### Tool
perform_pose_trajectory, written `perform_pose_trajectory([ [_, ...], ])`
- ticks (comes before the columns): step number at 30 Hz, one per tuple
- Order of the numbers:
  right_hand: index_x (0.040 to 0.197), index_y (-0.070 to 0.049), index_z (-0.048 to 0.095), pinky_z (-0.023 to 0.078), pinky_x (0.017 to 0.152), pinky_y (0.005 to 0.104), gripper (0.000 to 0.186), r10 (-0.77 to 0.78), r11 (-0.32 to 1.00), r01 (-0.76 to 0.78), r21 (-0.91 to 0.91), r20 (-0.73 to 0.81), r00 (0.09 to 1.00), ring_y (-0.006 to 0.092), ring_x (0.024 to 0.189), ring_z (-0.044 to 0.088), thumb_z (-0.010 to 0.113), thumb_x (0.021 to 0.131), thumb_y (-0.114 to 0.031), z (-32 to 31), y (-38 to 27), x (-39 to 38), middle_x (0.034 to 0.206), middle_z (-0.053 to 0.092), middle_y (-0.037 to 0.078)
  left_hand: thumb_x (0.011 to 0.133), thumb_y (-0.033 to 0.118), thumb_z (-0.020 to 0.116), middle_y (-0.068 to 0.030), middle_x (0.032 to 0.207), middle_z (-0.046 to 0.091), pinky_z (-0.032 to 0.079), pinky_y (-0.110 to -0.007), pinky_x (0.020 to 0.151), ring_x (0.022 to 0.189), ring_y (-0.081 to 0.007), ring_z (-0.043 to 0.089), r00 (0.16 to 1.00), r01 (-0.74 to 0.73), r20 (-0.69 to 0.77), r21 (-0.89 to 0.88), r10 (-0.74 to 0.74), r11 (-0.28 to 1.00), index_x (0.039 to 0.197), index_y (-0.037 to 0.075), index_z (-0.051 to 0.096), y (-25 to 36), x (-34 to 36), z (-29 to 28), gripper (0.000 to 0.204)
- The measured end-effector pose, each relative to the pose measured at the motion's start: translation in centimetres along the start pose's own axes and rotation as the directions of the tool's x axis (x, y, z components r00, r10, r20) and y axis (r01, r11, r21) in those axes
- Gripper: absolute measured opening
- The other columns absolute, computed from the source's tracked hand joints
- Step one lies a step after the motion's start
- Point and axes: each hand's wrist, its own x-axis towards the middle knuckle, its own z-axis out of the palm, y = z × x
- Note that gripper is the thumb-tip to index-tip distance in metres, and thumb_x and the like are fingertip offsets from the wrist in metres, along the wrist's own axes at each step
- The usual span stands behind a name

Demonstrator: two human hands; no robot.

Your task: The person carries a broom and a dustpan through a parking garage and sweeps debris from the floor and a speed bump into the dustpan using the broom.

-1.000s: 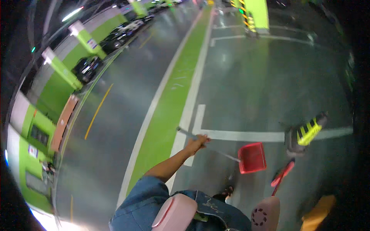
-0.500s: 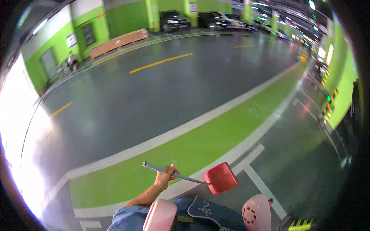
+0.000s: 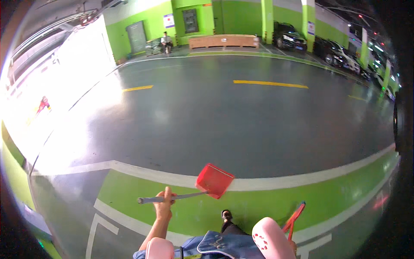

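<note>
My left hand is closed round the grey handle of a red dustpan, which is held out in front of me above the green strip. My right hand, low at the right and mostly hidden behind a pink wearable device, holds the handle of a red broom. The broom head points forward over the green strip, right of my foot. Another pink piece is at my lower left.
A grey driveway with yellow dashes crosses ahead. Along the far green wall are a seated person, a long wooden crate, pillars and parked cars. At the bright left opening is a small figure in red.
My view has swung left from along the parking lane to facing across the driveway. The dustpan stays in my left hand; the broom shows again at lower right, after being mostly hidden.
</note>
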Motion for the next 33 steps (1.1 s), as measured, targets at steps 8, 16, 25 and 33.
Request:
perform_pose_trajectory([
  [8, 0.053, -0.013, 0.033, 0.029, 0.033, 0.0222, 0.022, 0.393, 0.907, -0.356, -0.226, 0.144, 0.908, 0.0098, 0.034, 0.034, 0.042, 0.073, -0.015, 26.6, -6.7, 19.0, 0.043, 0.032, -0.002, 0.071, 0.032, 0.057, -0.0067, 0.058, 0.052, 0.037, -0.020, 0.034, 0.044, -0.0106, 0.047, 0.800, -0.172, -0.597, -0.127, 0.063, 0.977, 0.071, 0.007, 0.045, 4.2, 8.2, -4.2, 0.027],
  [16, 0.052, -0.011, 0.033, 0.033, 0.032, 0.0169, 0.024, 0.539, 0.830, -0.499, -0.251, 0.128, 0.833, 0.0060, 0.033, 0.034, 0.046, 0.072, -0.010, 52.7, -1.5, 32.9, 0.043, 0.034, -0.002, 0.072, 0.029, 0.055, -0.0075, 0.058, 0.052, 0.036, -0.018, 0.031, 0.043, -0.0101, 0.046, 0.500, -0.173, -0.865, -0.134, -0.030, 0.976, 0.070, 0.007, 0.044, 5.1, 16.2, -8.1, 0.024],
  [25, 0.059, -0.012, 0.040, 0.029, 0.034, 0.0220, 0.019, 0.571, 0.747, -0.426, -0.510, 0.166, 0.804, 0.0086, 0.038, 0.033, 0.043, 0.078, -0.013, 66.4, 2.0, 49.7, 0.052, 0.038, -0.001, 0.073, 0.027, 0.053, -0.0052, 0.057, 0.051, 0.029, -0.018, 0.028, 0.045, -0.0082, 0.045, 0.277, -0.071, -0.961, -0.010, 0.010, 0.997, 0.061, 0.009, 0.044, 7.8, 34.5, -9.5, 0.024],
  [33, 0.056, -0.012, 0.036, 0.031, 0.035, 0.0204, 0.022, 0.611, 0.637, -0.432, -0.638, 0.076, 0.788, 0.0072, 0.037, 0.033, 0.044, 0.076, -0.012, 85.2, 12.7, 58.2, 0.048, 0.034, -0.002, 0.072, 0.024, 0.055, -0.0060, 0.054, 0.052, 0.028, -0.018, 0.023, 0.041, -0.0080, 0.046, 0.137, -0.070, -0.990, -0.056, -0.046, 0.996, 0.056, 0.008, 0.042, 8.7, 48.3, -13.0, 0.026],
])
